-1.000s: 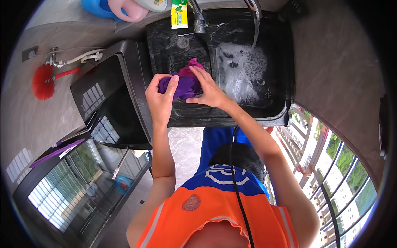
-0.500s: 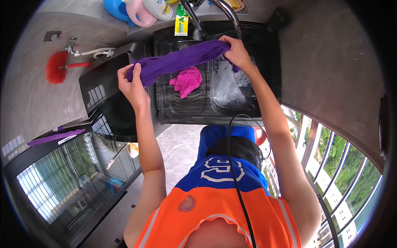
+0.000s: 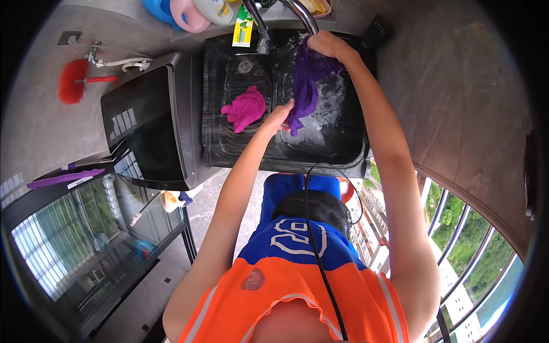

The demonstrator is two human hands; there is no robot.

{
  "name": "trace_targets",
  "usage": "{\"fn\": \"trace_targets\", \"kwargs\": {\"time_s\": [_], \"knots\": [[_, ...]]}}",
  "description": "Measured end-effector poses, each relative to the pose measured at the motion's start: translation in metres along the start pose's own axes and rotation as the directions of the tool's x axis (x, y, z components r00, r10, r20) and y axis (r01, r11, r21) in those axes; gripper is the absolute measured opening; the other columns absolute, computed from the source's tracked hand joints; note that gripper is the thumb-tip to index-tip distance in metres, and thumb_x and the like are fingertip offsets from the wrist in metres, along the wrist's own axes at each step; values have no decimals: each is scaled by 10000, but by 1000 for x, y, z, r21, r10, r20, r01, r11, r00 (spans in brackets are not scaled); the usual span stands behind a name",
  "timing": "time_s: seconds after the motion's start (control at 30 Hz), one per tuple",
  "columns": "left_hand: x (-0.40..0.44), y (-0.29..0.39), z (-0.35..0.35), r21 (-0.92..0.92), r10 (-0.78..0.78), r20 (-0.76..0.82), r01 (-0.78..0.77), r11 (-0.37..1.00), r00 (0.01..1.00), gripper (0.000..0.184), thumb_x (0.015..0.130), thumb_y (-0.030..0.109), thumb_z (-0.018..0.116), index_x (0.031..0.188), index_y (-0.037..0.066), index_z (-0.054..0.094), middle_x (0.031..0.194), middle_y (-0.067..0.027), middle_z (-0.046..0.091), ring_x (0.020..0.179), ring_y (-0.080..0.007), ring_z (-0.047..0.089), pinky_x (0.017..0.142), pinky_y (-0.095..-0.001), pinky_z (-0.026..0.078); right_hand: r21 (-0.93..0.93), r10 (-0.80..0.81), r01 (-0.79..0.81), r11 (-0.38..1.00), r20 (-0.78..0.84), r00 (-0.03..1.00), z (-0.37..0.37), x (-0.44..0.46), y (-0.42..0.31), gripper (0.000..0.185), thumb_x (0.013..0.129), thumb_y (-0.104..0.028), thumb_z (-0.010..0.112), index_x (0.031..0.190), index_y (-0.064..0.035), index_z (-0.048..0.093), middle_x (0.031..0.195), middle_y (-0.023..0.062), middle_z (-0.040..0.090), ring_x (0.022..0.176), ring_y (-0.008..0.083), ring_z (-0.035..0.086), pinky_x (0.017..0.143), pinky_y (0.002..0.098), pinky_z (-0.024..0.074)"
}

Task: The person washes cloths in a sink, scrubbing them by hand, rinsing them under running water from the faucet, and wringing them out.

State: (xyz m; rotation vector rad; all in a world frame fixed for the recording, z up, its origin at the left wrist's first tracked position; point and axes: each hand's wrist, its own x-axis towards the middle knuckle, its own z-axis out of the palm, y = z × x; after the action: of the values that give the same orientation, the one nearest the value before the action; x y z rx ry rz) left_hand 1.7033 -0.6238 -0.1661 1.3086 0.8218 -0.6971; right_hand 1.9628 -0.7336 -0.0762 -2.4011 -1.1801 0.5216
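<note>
A wet-looking purple cloth (image 3: 306, 88) hangs bunched over the sink basin (image 3: 337, 137). My right hand (image 3: 330, 46) is closed on its upper end, close beneath the faucet spout. My left hand (image 3: 278, 120) grips the lower end, near the basin's left edge. White suds (image 3: 333, 98) lie in the basin under the cloth. Just left of my left hand, a crumpled pink cloth (image 3: 246, 108) rests on the dark ridged surface (image 3: 229, 147) beside the basin.
Behind the sink stand a faucet (image 3: 263, 41), a yellow-green packet (image 3: 243, 26) and several bottles (image 3: 191, 14). A black-topped appliance (image 3: 140, 126) flanks the sink on the left. A red brush (image 3: 73, 81) hangs on the wall. A black cable (image 3: 309, 214) runs down my front.
The purple cloth was stretched sideways between both hands and now hangs gathered over the basin. My left hand has moved right and toward me; my right hand has shifted slightly toward the spout.
</note>
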Motion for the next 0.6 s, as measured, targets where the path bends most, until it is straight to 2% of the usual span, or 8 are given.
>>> {"fn": "trace_targets", "kwargs": {"time_s": [0.13,0.2,0.27,0.33,0.37,0.43,0.5,0.6], "knots": [[16,30,47,183,190,38,-193,964,981,747,865,613,519,1319,24,463,1216,-140,504,1162,-227,458,917,-413,414,200,234,-252,947,112,966,-49,-51,-39,422,799,-261,399,943,81,600,933,289,617,870,381,608,774,426,449],[70,41,69,136,675,-299,-670,730,674,439,900,361,550,1186,32,502,1021,-89,549,969,-207,477,834,-371,395,187,237,-248,950,83,968,-47,-54,-18,438,783,-277,396,902,104,577,883,283,609,745,343,563,732,419,433],[89,70,85,107,812,-521,-923,368,263,247,900,222,569,1043,22,552,840,-52,582,745,-169,519,686,-342,424,217,259,-263,940,45,965,-51,-63,-11,464,804,-293,369,915,113,565,884,283,607,775,338,583,750,409,436],[54,106,91,50,855,-330,-897,439,400,142,901,141,563,955,12,537,713,-74,564,650,-224,549,618,-383,411,199,317,-341,919,143,937,-51,-76,-3,476,813,-295,354,939,115,559,891,285,604,796,332,593,761,402,440],[54,114,90,37,850,-328,-894,447,412,142,901,141,563,955,12,537,713,-74,564,650,-224,549,618,-383,411,140,349,-346,928,4,937,-53,-88,1,453,810,-258,359,989,102,568,909,266,616,817,315,602,787,389,448],[55,129,82,461,960,-238,-852,247,149,133,909,109,561,977,-2,532,673,-139,522,621,-318,543,593,-398,419,67,367,-361,930,-122,922,-52,-103,29,441,807,-221,364,1038,89,576,927,247,629,838,298,610,812,376,455],[45,143,77,449,967,-199,-862,235,160,144,909,107,579,928,-34,556,785,-218,579,732,-398,574,637,-392,457,467,315,-191,863,-203,927,-48,-115,71,453,863,-160,412,1259,29,526,1300,172,547,1185,226,514,1017,281,352],[16,176,68,531,927,-115,-767,360,356,157,909,119,585,934,-36,569,794,-223,610,744,-407,593,661,-396,474,592,289,-125,796,-190,938,-33,-115,75,463,799,-28,410,1233,-18,569,1191,140,604,1090,192,560,951,260,392]]}}
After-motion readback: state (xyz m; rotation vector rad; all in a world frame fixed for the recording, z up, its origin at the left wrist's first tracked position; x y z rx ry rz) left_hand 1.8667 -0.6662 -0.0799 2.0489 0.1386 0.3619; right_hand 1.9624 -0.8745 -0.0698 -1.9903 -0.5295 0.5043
